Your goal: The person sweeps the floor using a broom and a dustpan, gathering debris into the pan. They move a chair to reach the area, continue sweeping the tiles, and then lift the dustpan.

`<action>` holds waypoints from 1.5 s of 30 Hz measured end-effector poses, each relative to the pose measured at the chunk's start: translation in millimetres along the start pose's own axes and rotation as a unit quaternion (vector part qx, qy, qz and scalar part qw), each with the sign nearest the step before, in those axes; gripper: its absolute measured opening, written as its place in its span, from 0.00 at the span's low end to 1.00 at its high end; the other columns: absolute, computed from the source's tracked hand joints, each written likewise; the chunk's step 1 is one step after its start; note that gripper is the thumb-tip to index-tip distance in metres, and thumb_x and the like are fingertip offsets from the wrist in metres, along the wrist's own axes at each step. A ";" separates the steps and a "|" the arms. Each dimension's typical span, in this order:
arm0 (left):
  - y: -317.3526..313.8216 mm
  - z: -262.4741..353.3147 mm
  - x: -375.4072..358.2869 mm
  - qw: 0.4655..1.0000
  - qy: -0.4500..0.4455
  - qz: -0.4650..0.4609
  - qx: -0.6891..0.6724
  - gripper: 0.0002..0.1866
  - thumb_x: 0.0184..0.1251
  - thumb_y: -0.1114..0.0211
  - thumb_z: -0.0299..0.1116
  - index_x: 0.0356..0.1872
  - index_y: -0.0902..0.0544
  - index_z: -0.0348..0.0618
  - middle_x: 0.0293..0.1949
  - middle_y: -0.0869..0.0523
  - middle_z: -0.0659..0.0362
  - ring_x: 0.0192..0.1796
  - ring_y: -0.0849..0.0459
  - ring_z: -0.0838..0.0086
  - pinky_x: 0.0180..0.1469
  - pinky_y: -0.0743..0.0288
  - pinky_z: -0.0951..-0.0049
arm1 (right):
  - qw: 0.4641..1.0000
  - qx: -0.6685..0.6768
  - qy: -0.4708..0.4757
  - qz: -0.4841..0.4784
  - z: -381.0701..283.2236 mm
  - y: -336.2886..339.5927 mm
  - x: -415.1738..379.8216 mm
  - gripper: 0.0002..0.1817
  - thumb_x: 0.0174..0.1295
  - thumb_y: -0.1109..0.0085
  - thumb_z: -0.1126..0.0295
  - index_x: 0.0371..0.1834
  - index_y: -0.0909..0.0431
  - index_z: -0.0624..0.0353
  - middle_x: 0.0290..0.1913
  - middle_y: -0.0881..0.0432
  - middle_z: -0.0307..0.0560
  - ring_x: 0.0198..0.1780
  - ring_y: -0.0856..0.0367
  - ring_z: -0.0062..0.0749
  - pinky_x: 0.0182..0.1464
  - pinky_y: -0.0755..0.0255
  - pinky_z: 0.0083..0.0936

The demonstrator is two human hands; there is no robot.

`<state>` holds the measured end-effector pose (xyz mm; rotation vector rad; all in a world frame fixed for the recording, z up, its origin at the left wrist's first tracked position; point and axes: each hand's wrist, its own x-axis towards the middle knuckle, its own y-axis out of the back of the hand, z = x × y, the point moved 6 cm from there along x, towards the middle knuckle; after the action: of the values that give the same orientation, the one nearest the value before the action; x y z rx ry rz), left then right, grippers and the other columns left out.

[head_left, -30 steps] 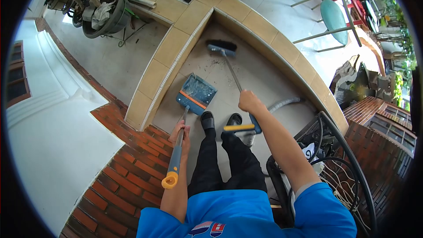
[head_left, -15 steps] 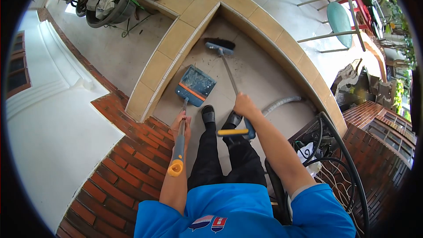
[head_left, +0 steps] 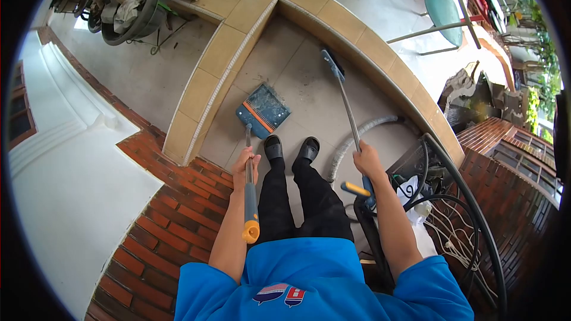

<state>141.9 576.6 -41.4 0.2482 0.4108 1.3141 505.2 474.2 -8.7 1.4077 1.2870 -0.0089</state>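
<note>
My left hand (head_left: 245, 164) is closed round the grey pole of a long-handled dustpan (head_left: 263, 110). The dustpan's blue pan rests on the tiles, its orange strip towards me, and the yellow handle end points up at me. In my right hand (head_left: 368, 159) I grip the pole of a broom (head_left: 348, 107). Its blue head (head_left: 333, 65) is by the low tiled wall on the right, bristles mostly hidden behind it. Dark dirt (head_left: 306, 80) is scattered over the floor between dustpan and broom head.
A low tiled wall (head_left: 369, 41) borders the floor on the right and far side. A grey ribbed hose (head_left: 342, 148) curves beside my right foot. A black tube frame (head_left: 461, 184) and coiled cables (head_left: 455, 235) lie at right. Red brick paving (head_left: 172, 226) is at left.
The broom head has swung right, from the far corner to the right wall, and my right hand has moved right with it. The dustpan stays in nearly the same place.
</note>
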 end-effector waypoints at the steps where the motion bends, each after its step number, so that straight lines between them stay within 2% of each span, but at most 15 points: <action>1: -3.9 0.9 -1.9 1.000 -0.011 0.002 0.006 0.12 0.63 0.35 0.31 0.31 0.28 0.35 0.39 0.19 0.43 0.38 0.19 0.57 0.43 0.25 0.70 | 1.000 -0.012 0.008 -0.013 10.6 -15.3 11.5 0.13 0.51 0.50 0.73 0.38 0.29 0.70 0.31 0.23 0.74 0.39 0.23 0.68 0.44 0.29 0.51; 5: -15.6 -8.6 -5.5 0.998 0.045 -0.020 0.031 0.12 0.63 0.35 0.33 0.32 0.29 0.36 0.38 0.19 0.44 0.36 0.20 0.57 0.42 0.25 0.70 | 0.996 -0.024 0.038 -0.077 -9.0 -74.3 -1.3 0.16 0.51 0.50 0.71 0.40 0.30 0.71 0.31 0.22 0.72 0.39 0.22 0.66 0.45 0.28 0.50; 8: -20.7 -16.9 -9.1 0.998 0.008 -0.030 0.049 0.14 0.64 0.34 0.35 0.32 0.26 0.34 0.41 0.16 0.51 0.24 0.33 0.84 0.27 0.34 0.82 | 0.987 -0.021 0.039 -0.153 -39.5 -115.1 -59.9 0.17 0.53 0.50 0.71 0.44 0.31 0.71 0.29 0.22 0.72 0.37 0.22 0.67 0.44 0.27 0.52; 11: -17.4 -4.8 -9.2 1.000 0.000 -0.017 0.008 0.13 0.65 0.35 0.35 0.32 0.27 0.34 0.41 0.16 0.49 0.27 0.29 0.82 0.29 0.31 0.81 | 0.982 0.020 0.039 -0.182 -53.8 -110.6 -112.9 0.22 0.54 0.50 0.71 0.52 0.34 0.71 0.29 0.22 0.72 0.35 0.22 0.68 0.44 0.27 0.52; 17: 8.8 6.8 -14.7 0.998 -0.034 -0.041 0.036 0.13 0.65 0.36 0.34 0.34 0.27 0.34 0.43 0.17 0.42 0.41 0.17 0.70 0.40 0.25 0.74 | 0.995 0.068 0.004 -0.077 -18.1 -20.4 -142.9 0.15 0.54 0.48 0.71 0.41 0.31 0.71 0.28 0.22 0.71 0.36 0.21 0.66 0.41 0.28 0.51; 18: 12.9 6.5 -17.1 0.996 -0.052 -0.045 0.048 0.13 0.65 0.36 0.34 0.34 0.28 0.34 0.43 0.17 0.42 0.41 0.17 0.68 0.41 0.25 0.74 | 0.997 0.063 -0.009 -0.051 1.1 -15.1 -135.3 0.15 0.55 0.48 0.71 0.42 0.30 0.70 0.25 0.22 0.68 0.31 0.20 0.60 0.37 0.27 0.46; 22: 17.1 -1.2 -31.9 0.993 -0.067 -0.074 0.056 0.13 0.65 0.36 0.33 0.33 0.28 0.34 0.43 0.18 0.42 0.44 0.16 0.63 0.43 0.24 0.73 | 0.981 0.117 -0.149 -0.047 61.4 -43.7 -92.6 0.12 0.55 0.48 0.71 0.38 0.29 0.69 0.21 0.23 0.60 0.22 0.19 0.47 0.29 0.27 0.39; 25: 8.8 -0.7 -35.0 0.995 -0.055 -0.067 0.058 0.13 0.63 0.35 0.33 0.32 0.28 0.35 0.37 0.18 0.44 0.46 0.17 0.56 0.45 0.24 0.69 | 0.986 0.102 -0.116 -0.066 66.4 -106.8 -86.5 0.10 0.55 0.48 0.71 0.35 0.30 0.67 0.19 0.24 0.55 0.20 0.20 0.43 0.27 0.27 0.39; 27: 6.8 -2.6 -39.7 0.996 -0.036 -0.060 0.055 0.13 0.62 0.34 0.33 0.31 0.28 0.35 0.34 0.19 0.44 0.47 0.17 0.53 0.46 0.24 0.67 | 0.984 0.096 -0.096 -0.117 21.6 -124.8 -109.8 0.15 0.53 0.49 0.69 0.40 0.29 0.70 0.33 0.22 0.73 0.42 0.21 0.64 0.46 0.29 0.47; 32: 8.4 -1.1 -41.2 0.996 -0.048 -0.048 0.050 0.12 0.61 0.33 0.31 0.31 0.29 0.35 0.37 0.18 0.44 0.46 0.17 0.54 0.46 0.24 0.68 | 0.959 0.172 -0.063 -0.214 -39.0 -103.1 -155.3 0.14 0.55 0.48 0.68 0.43 0.29 0.62 0.35 0.22 0.70 0.43 0.21 0.61 0.46 0.30 0.46; 35: 21.9 -6.3 -49.7 0.997 -0.019 -0.051 0.050 0.10 0.62 0.34 0.27 0.33 0.28 0.34 0.44 0.17 0.43 0.47 0.17 0.68 0.46 0.25 0.74 | 0.965 0.161 -0.085 -0.187 -28.9 -73.1 -156.5 0.13 0.56 0.47 0.68 0.43 0.29 0.59 0.33 0.21 0.68 0.42 0.21 0.61 0.44 0.30 0.46; 38: 41.0 -18.3 -62.2 0.999 -0.013 -0.012 0.037 0.09 0.63 0.35 0.26 0.34 0.27 0.34 0.44 0.17 0.45 0.44 0.18 0.71 0.44 0.25 0.76 | 0.987 0.119 -0.058 -0.091 -21.5 -31.1 -114.7 0.13 0.55 0.48 0.69 0.41 0.29 0.65 0.31 0.22 0.69 0.39 0.21 0.63 0.42 0.30 0.48; 41: 49.8 -23.7 -67.5 0.999 -0.025 0.036 0.014 0.11 0.62 0.34 0.30 0.32 0.27 0.35 0.40 0.17 0.42 0.41 0.15 0.63 0.43 0.23 0.71 | 0.999 0.037 -0.011 -0.010 -16.3 -26.4 -46.2 0.14 0.53 0.48 0.71 0.39 0.28 0.70 0.31 0.22 0.72 0.39 0.22 0.65 0.44 0.29 0.48; 43: 48.1 -30.8 -68.8 0.999 -0.006 0.031 0.038 0.11 0.62 0.34 0.29 0.32 0.27 0.35 0.39 0.17 0.42 0.38 0.16 0.64 0.41 0.23 0.72 | 1.000 0.009 -0.007 -0.018 -26.8 -44.4 -16.0 0.15 0.52 0.49 0.72 0.40 0.27 0.70 0.33 0.22 0.72 0.39 0.21 0.64 0.45 0.27 0.47; 45: 44.2 -31.1 -63.1 0.998 0.001 0.035 0.047 0.10 0.63 0.35 0.29 0.32 0.27 0.35 0.38 0.17 0.43 0.34 0.18 0.66 0.38 0.24 0.73 | 0.989 -0.060 0.087 -0.098 -56.4 -73.9 -28.6 0.15 0.51 0.50 0.73 0.41 0.27 0.71 0.36 0.21 0.72 0.40 0.21 0.64 0.47 0.27 0.47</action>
<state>77.2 524.5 -42.1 0.3439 0.4696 1.3648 409.1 474.5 -23.0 1.1949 1.5423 0.0584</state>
